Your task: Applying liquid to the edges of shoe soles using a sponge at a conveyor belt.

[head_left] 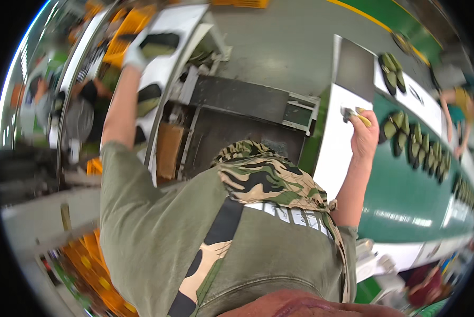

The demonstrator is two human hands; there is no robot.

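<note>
My left arm reaches far out to the white rack shelf on the left. There my left hand [135,57], in a white glove, closes on a dark-soled green shoe [160,47]; motion smears the fingers somewhat. A second green and black shoe [148,100] lies nearer on the same shelf, with part of another dark one below it. Over the white worktop on the right, my right hand [364,134] is bare and wrapped round a brush [361,119] with a yellow handle. The brush's grey head points up and left, apart from any shoe.
Pairs of green shoes [392,127] line a green conveyor belt [400,206] at the right. Between the two sides stands a dark metal bench [237,100]. Orange crates [128,31] sit beyond the left shelf. Another person [461,105] works across the belt.
</note>
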